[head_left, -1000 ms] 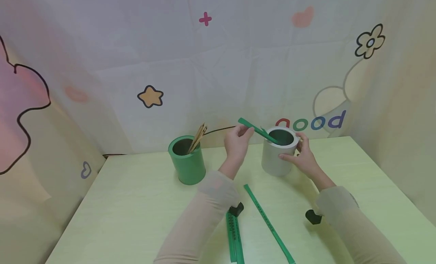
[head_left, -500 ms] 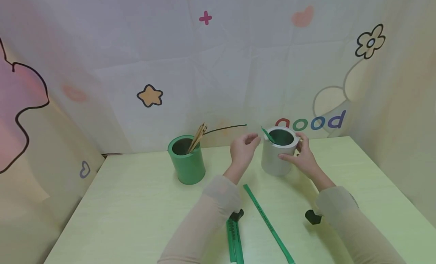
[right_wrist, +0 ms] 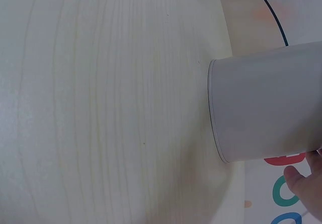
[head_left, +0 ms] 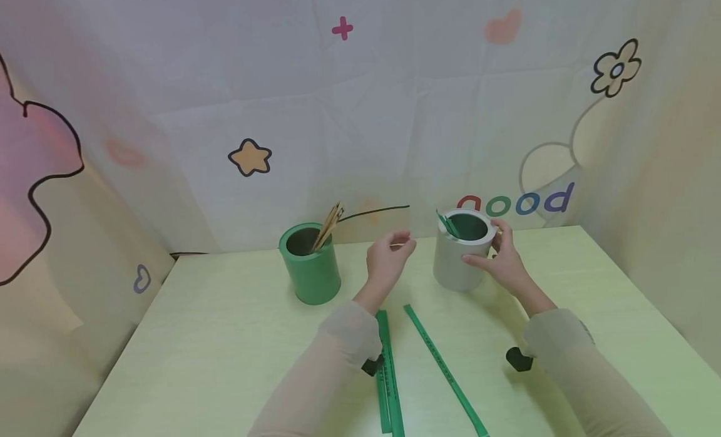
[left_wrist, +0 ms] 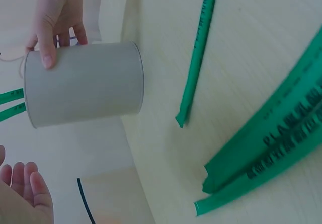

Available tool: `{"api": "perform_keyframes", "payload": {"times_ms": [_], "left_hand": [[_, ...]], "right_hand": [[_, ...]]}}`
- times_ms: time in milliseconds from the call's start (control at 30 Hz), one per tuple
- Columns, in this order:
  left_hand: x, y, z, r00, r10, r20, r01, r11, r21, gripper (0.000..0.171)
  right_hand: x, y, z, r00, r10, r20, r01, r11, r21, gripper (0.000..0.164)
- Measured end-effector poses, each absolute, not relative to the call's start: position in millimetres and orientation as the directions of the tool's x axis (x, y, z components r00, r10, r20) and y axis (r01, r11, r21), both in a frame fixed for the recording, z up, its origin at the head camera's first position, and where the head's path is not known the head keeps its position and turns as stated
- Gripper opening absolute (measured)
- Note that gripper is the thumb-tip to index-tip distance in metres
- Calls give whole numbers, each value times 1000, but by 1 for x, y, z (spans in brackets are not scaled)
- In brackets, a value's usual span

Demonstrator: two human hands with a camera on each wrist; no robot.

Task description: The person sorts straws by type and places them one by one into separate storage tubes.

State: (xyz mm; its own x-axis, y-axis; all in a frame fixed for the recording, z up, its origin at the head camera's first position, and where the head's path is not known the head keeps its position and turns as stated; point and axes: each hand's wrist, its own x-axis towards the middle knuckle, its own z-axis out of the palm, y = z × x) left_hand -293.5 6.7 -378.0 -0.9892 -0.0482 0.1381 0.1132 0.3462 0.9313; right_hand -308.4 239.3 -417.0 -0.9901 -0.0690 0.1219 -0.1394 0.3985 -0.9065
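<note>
My right hand (head_left: 503, 262) holds a light grey cylindrical cup (head_left: 457, 268) at its right side, thumb across the front. Two green wrapped straws (left_wrist: 11, 104) stick out of the cup's mouth in the left wrist view. In the head view my left hand (head_left: 387, 258) hangs left of the cup, apart from it, fingers loosely curled with nothing between them. Below it, side by side on the table, lie green wrapped straws (head_left: 393, 393) with black print, partly hidden by the left sleeve. Another green straw (head_left: 445, 368) lies slanted to their right.
A green cup (head_left: 312, 277) with several thin wooden sticks (head_left: 328, 227) stands at the back left of the pale wooden table (head_left: 197, 349). A patterned cloth (head_left: 372, 130) hangs behind the table's back edge.
My left hand has let go of a green straw, which has dropped deeper into the grey cup. Then the hand drew back to the left. The right hand stays on the cup.
</note>
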Motion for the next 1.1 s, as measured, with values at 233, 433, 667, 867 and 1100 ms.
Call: {"api": "perform_keyframes", "payload": {"times_ms": [233,433,667,867,1100], "left_hand": [[-293,-15,-384,-984,-29,174,153,353,923,27],[-290,-35,-389,-986,-16,163,145,383,912,31],[-282,-50,-400,-994,7,114,106,424,900,35],[-279,-61,-418,-994,69,90,112,486,867,36],[-272,-73,-438,-994,109,32,89,567,819,41]], "right_hand": [[-306,237,-415,-990,-74,117,-137,389,-911,96],[-290,226,-394,-990,-85,113,-136,372,-918,90],[-292,227,-394,-990,-86,115,-139,372,-918,91],[-303,236,-408,-990,-85,117,-141,381,-914,94],[-308,239,-416,-988,-79,134,-154,392,-907,95]]}}
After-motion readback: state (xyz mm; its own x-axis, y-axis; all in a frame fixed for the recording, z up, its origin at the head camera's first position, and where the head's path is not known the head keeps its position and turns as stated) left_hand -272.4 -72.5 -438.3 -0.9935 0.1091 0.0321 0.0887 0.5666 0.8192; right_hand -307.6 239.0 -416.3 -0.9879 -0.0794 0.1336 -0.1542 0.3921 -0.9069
